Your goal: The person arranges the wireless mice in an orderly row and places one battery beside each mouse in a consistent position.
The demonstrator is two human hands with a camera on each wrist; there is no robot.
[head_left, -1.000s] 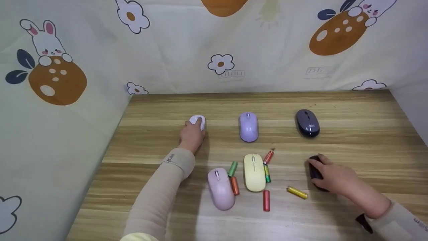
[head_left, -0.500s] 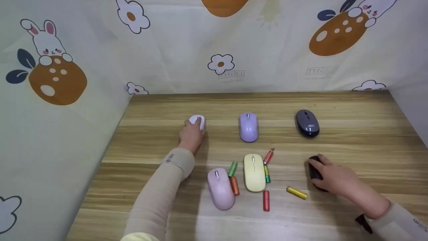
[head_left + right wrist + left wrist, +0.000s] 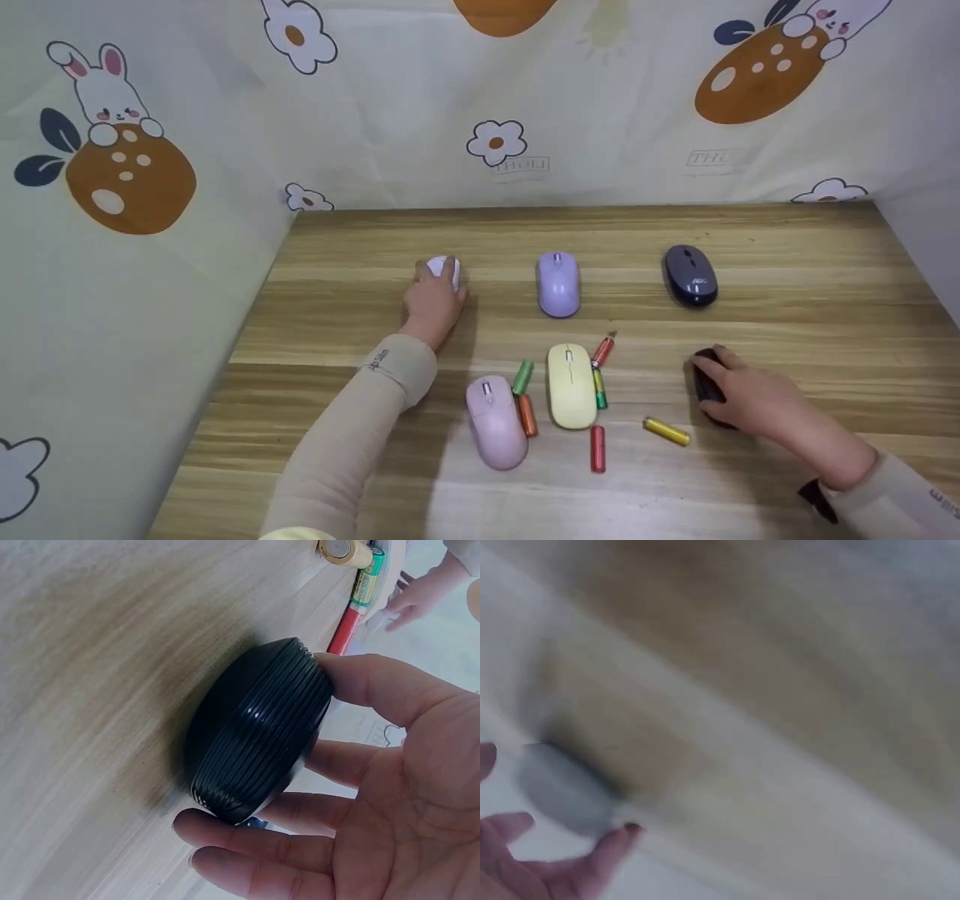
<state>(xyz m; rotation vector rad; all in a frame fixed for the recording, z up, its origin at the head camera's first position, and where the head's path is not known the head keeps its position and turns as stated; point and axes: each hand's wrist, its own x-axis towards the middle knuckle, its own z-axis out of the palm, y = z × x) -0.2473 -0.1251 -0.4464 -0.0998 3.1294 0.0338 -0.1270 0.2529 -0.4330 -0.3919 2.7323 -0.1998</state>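
Observation:
At the far left of the table, my left hand (image 3: 435, 298) lies over a white mouse (image 3: 436, 267), its fingers spread along the top and sides. In the blurred left wrist view, the mouse (image 3: 566, 791) sits beyond the fingertips, with one digit right at its edge. Nearer the front right, my right hand (image 3: 754, 397) holds a black mouse (image 3: 706, 386). The right wrist view shows the thumb at one end of this black mouse (image 3: 259, 727), whose side is ridged, and fingers at the other end.
Pink (image 3: 496, 424) and yellow (image 3: 571, 386) mice stand mid-table, with several batteries around them, including a yellow battery (image 3: 666, 431) and a red battery (image 3: 598, 448). Behind are a purple mouse (image 3: 558, 285) and a dark grey mouse (image 3: 690, 276). A patterned cloth (image 3: 390, 112) walls the back.
My left hand's fingers have spread, with a digit now away from the white mouse on its right side. My right hand and the black mouse have not moved.

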